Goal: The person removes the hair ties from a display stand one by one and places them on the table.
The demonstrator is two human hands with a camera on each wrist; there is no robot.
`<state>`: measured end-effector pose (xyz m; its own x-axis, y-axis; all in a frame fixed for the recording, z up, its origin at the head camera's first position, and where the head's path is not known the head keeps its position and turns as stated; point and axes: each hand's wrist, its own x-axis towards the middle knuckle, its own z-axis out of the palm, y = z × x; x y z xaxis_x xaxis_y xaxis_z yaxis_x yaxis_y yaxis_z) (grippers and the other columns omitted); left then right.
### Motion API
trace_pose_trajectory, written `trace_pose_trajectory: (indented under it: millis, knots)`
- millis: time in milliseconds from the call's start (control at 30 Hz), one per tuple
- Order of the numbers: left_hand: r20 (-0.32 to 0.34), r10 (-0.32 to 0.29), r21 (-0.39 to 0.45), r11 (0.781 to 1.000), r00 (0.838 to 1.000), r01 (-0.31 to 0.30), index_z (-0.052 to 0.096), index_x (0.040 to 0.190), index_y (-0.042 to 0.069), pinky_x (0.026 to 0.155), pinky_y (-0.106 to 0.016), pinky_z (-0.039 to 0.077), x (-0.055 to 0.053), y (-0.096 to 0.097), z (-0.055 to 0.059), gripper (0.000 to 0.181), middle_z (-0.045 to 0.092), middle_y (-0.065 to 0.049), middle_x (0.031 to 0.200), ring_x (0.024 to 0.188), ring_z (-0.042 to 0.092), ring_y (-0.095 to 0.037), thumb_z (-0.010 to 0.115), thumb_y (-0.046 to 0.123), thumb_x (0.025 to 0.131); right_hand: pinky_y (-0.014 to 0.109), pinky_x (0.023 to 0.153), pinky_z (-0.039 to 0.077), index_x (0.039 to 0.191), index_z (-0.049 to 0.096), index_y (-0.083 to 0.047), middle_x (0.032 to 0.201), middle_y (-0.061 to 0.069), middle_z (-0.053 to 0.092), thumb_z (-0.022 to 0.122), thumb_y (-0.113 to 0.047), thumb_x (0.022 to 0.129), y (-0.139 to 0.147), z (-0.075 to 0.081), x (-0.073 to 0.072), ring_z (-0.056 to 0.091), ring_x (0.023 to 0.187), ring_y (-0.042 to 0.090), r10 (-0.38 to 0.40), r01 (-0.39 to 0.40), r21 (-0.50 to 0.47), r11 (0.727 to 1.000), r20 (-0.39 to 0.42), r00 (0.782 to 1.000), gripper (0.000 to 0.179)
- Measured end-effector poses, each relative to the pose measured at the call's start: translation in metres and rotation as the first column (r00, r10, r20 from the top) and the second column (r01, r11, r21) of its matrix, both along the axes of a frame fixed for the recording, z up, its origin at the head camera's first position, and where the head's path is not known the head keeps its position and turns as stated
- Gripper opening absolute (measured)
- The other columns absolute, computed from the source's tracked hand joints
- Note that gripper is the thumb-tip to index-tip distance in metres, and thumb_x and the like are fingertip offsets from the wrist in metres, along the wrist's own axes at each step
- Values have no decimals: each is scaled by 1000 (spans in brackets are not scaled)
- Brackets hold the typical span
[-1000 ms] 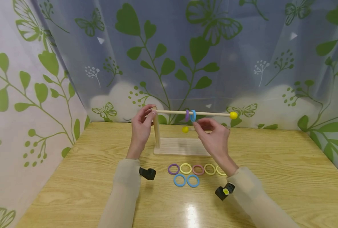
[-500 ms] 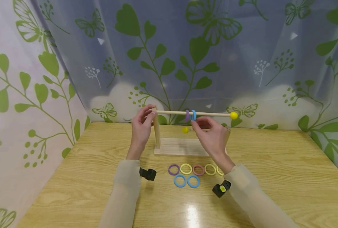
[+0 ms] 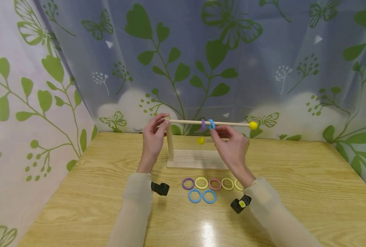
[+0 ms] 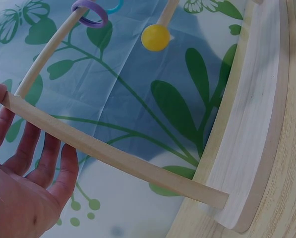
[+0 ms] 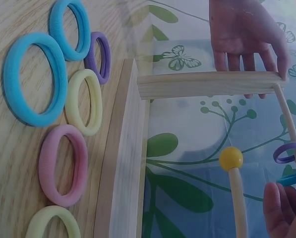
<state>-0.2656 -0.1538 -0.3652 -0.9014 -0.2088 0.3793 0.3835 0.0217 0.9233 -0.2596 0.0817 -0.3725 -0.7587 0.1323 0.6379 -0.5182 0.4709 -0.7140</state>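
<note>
My left hand (image 3: 153, 135) grips the top of the wooden stand's upright post (image 4: 108, 151), thumb at the top end and fingers along its side. From that post a thin wooden rod (image 3: 186, 121) runs right to a yellow ball tip (image 3: 253, 125). A purple hair tie (image 3: 203, 125) hangs on the rod. Just right of it, my right hand (image 3: 231, 145) pinches a blue hair tie (image 3: 212, 124) that loops around the rod and tilts. The fingertips partly cover this blue tie in the right wrist view. The right hand hides the stand's right side in the head view.
A second, lower rod ends in a yellow ball (image 3: 200, 140). In front of the stand's base (image 3: 195, 159), several loose hair ties lie on the table, including a purple one (image 3: 188, 184), a pink one (image 3: 215, 184) and a blue one (image 3: 195, 196). A patterned curtain (image 3: 183, 68) hangs behind.
The blue hair tie has turned from nearly upright to tilted on the rod. My right hand shifted slightly left, then slightly back right. The left hand stays on the post.
</note>
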Motion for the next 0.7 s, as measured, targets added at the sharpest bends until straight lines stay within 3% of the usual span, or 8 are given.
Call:
trace_pose_trajectory:
  millis: [67, 267, 500, 700]
  knots:
    - [0, 2, 3, 1000, 1000, -2, 68, 129, 8, 81, -23, 59, 0, 0, 0, 28, 67, -16, 124, 106, 67, -30, 60, 17, 103, 8, 60, 51, 97, 79, -9, 86, 6, 79, 78, -24, 91, 1, 1, 0, 74, 73, 14, -2, 2, -13, 1000, 1, 1000, 16]
    - [11, 3, 6, 1000, 1000, -4, 67, 129, 8, 82, -24, 59, 0, 0, 0, 28, 68, -13, 124, 98, 68, -14, 60, 18, 103, 13, 57, 54, 96, 78, -6, 85, 11, 79, 78, -17, 90, 3, 4, 0, 68, 69, -1, 50, -47, -106, 993, 22, 999, 13]
    - [10, 9, 6, 1000, 1000, -9, 67, 129, 8, 81, -25, 59, 1, 0, 0, 28, 68, -17, 125, 106, 68, -31, 60, 17, 103, 12, 57, 54, 96, 77, -3, 84, 15, 78, 77, -14, 91, 10, 4, -1, 68, 68, 0, 54, -55, -120, 991, -18, 998, 12]
    - [9, 6, 7, 1000, 1000, -6, 67, 130, 8, 81, -24, 58, 1, 1, 0, 29, 67, -19, 126, 97, 69, -12, 60, 16, 103, 12, 58, 54, 97, 77, -3, 88, 15, 78, 78, -12, 90, 17, 3, -1, 67, 69, -1, 34, -37, -122, 992, -21, 999, 12]
